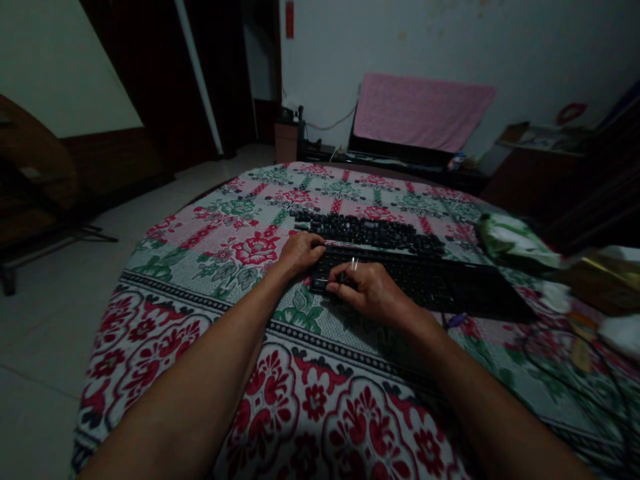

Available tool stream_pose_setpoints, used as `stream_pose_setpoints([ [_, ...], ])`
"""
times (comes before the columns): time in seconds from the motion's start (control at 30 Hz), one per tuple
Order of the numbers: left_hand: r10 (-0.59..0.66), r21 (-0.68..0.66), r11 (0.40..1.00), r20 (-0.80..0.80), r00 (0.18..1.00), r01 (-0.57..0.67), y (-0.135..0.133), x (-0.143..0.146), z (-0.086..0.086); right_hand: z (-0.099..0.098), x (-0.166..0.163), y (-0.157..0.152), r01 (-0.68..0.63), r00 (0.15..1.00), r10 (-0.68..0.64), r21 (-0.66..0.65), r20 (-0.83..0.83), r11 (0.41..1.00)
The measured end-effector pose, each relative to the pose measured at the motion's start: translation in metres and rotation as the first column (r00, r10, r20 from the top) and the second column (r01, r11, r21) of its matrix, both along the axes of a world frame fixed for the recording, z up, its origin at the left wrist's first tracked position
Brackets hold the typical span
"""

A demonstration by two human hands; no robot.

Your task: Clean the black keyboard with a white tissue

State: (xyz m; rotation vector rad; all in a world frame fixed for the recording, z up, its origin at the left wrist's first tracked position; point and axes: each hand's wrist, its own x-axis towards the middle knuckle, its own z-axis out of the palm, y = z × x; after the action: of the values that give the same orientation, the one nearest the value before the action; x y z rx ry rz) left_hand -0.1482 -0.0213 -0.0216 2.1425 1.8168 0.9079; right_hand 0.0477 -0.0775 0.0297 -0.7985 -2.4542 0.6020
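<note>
The person's 2 hands are at the left end of a black keyboard (420, 280), which lies near the middle of a cloth-covered surface (255, 250). The left hand (303, 253) rests at the keyboard's far left corner, fingers close together; whether it grips the edge cannot be told. The right hand (367, 287) is pinched narrow around a slim tool (355, 264) (its upper end catches the light) over the keyboard's left end. Just behind the keyboard, loose black keys (367, 232) form a long, uneven heap. To the right sit a green and white packet (520, 243) and a box (607, 280), with a dark cable (527, 350) looped nearer the person. A pink towel (425, 112) hangs beyond the surface.
</note>
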Motion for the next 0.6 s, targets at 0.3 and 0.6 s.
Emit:
stream_pose_setpoints([
  [0.3, 0.026, -0.012, 1.0, -0.157, 0.987, -0.029, -0.008, 0.004, 0.007, -0.02, 0.003, 0.016, 0.109, 0.968, -0.153, -0.211, -0.201, 0.971],
  [0.6, 0.02, -0.047, 0.998, -0.175, 0.984, -0.029, -0.007, 0.005, 0.005, -0.016, 0.001, 0.017, 0.119, 0.922, -0.243, -0.378, -0.301, 0.918],
])
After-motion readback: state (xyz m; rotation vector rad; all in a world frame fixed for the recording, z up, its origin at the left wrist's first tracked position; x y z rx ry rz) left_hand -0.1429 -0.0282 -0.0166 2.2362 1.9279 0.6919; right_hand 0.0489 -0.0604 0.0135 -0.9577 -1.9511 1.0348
